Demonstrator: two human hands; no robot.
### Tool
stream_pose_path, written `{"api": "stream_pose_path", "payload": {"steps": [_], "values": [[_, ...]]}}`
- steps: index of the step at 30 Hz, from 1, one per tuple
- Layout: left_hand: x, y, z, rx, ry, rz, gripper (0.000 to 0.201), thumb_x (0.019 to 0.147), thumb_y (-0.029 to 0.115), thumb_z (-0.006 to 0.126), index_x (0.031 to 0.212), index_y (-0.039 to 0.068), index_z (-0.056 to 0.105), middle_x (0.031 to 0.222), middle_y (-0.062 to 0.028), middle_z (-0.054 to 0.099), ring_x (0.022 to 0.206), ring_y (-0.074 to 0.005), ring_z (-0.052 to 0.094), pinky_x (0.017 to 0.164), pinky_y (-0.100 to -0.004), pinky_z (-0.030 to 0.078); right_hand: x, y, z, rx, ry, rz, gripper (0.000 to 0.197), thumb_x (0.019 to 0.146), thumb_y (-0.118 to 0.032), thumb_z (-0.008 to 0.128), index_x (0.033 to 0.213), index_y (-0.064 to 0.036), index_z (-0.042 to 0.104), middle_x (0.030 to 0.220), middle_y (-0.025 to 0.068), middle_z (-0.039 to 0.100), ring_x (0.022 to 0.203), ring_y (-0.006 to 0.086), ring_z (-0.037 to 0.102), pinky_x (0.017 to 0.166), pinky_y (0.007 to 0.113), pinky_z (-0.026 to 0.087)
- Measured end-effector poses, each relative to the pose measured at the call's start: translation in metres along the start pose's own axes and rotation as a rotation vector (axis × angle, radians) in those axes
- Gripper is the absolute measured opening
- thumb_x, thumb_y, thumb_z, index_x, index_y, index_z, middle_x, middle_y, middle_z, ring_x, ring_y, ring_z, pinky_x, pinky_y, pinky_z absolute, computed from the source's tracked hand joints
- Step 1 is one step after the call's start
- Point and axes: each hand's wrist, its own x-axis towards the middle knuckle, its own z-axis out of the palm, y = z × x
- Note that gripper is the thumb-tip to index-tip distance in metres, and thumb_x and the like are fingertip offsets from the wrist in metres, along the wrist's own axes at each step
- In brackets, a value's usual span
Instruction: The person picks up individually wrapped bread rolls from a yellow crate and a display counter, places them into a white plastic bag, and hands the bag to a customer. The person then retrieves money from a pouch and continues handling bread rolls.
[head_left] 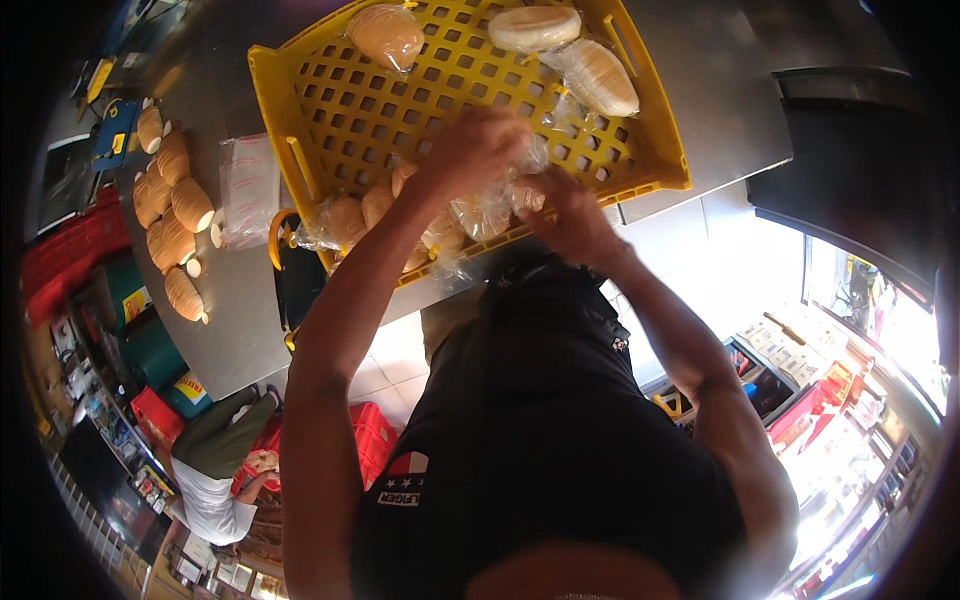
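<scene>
My left hand [482, 148] is closed over the near side of a yellow plastic crate [665, 130], its fingers gathered at the clear plastic of a bread bag [482, 216]. Just to its right, my right hand [575, 215] has curled fingers against the same clear film, close to the crate's near rim. Several bagged rolls [378, 205] are lined up along this side, partly covered by my left forearm. Toward the far end of the crate sit a brown bagged loaf [387, 38] and two paler bagged loaves, one a sliced loaf [600, 78].
Unbagged sliced loaves [172, 205] lie in a group on the steel table [240, 340] at left. Beside them is a stack of clear plastic bags [250, 190]. Another person [215, 490] bends near red crates [372, 440] at lower left. A dark appliance [850, 180] stands at right.
</scene>
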Motion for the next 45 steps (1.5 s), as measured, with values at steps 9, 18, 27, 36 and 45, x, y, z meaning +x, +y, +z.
{"api": "stream_pose_path", "payload": {"steps": [9,18,27,36,45], "values": [[-0.002,0.014,0.009,0.153,-0.174,0.073,0.051,0.090,0.037,0.071,0.128,0.004,0.062,0.139,-0.0102,0.058,0.125,-0.0310,0.056,0.104,-0.0416,0.046,0.096,0.132,-0.034,-0.730,0.096,0.199,0.081,0.078,-0.021,0.078,0.148,-0.0079,0.040,0.148,0.0210,0.045,0.130,0.0415,0.051,0.104,0.051,0.046],[-0.006,0.012,0.014,0.063,-0.166,-0.019,0.056,0.088,0.037,0.074,0.132,0.006,0.059,0.134,-0.0111,0.060,0.121,-0.0298,0.059,0.100,-0.0405,0.049,0.031,0.163,-0.059,-0.015,0.090,0.261,0.043,0.088,-0.006,0.063,0.130,-0.0081,0.061,0.104,0.0171,0.074,0.101,0.0301,0.073,0.083,0.037,0.057],[-0.006,0.008,0.015,0.165,-0.159,0.054,0.057,0.089,0.037,0.073,0.133,0.005,0.058,0.139,-0.0114,0.058,0.126,-0.0302,0.056,0.103,-0.0402,0.047,0.081,0.065,-0.009,-0.220,0.042,0.766,0.085,0.076,-0.062,0.072,0.140,-0.0093,0.054,0.123,0.0234,0.067,0.117,0.0424,0.063,0.103,0.047,0.049],[-0.012,0.000,0.021,0.081,-0.051,0.072,0.052,0.084,0.041,0.074,0.120,0.005,0.064,0.130,-0.0117,0.062,0.121,-0.0321,0.059,0.099,-0.0461,0.048,0.112,0.088,-0.037,-0.474,-0.239,0.387,0.052,0.089,-0.026,0.063,0.140,-0.0216,0.056,0.149,0.0145,0.048,0.130,0.0458,0.052,0.103,0.055,0.048],[-0.012,0.004,0.017,0.072,-0.107,0.016,0.062,0.084,0.038,0.079,0.130,0.002,0.060,0.131,-0.0147,0.061,0.115,-0.0301,0.062,0.098,-0.0391,0.051,0.098,0.069,0.005,-0.393,-0.095,0.434,0.088,0.076,-0.038,0.079,0.152,-0.0232,0.036,0.152,0.0196,0.041,0.132,0.0434,0.050,0.104,0.054,0.048]]}}
